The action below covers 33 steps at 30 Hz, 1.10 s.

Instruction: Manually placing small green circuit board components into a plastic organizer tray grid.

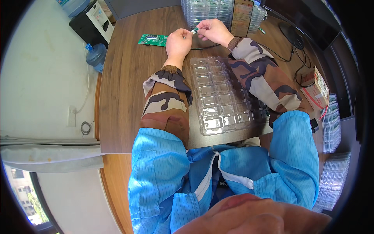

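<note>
Near the far side of the desk, my two hands meet at a small green circuit board (195, 29). The thumb and fingers of my right hand (215, 32) pinch this board. My left hand (178, 46) is closed, its fingertips pressed together at the board's near left end, by a small whitish part; what they grip is mostly hidden. Just left of my left hand, a larger green circuit board (153, 39) with a digit display lies flat on the desk. A black cable (206, 48) runs on the desk beneath my right hand.
Below my hands lies a clear plastic blister tray (218, 95) with many pockets. Stacked clear trays (206, 13) and an upright phone (241, 17) stand at the back. To the right are a monitor (307, 19), a carton (316, 91) and more stacked trays (331, 126).
</note>
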### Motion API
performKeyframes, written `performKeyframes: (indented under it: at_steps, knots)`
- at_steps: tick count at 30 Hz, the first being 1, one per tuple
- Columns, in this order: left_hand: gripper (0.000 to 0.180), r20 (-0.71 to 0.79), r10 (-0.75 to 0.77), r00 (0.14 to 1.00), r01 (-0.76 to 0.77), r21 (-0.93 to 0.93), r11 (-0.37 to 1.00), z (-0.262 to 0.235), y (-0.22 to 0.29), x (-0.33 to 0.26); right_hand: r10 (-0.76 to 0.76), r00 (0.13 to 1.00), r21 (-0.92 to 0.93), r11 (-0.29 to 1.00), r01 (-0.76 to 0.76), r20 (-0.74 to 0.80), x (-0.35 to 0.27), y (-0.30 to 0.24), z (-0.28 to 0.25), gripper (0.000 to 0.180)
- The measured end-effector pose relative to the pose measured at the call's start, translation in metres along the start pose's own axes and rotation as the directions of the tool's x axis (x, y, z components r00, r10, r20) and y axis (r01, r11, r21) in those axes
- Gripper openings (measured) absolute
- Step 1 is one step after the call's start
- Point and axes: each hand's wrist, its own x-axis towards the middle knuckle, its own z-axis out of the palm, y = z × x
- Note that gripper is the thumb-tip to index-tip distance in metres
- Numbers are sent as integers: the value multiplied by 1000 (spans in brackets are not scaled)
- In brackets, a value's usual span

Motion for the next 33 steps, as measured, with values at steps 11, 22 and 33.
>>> performKeyframes:
  at_steps: [11, 22, 33]
  knots:
    - [19, 7, 45, 999, -45, -10, 999, -1, 0, 2, -38, 999, -181, 983, 31, -35, -3, -8, -2, 18]
    - [20, 38, 72, 997, -76, 93, 993, -6, -5, -7, -91, 980, -266, 954, 137, 176, -164, -27, -81, 20]
    - [20, 88, 153, 984, -165, 165, 972, -5, -2, 1, 117, 867, -864, 88, -495, -485, -370, -5, -170, 20]
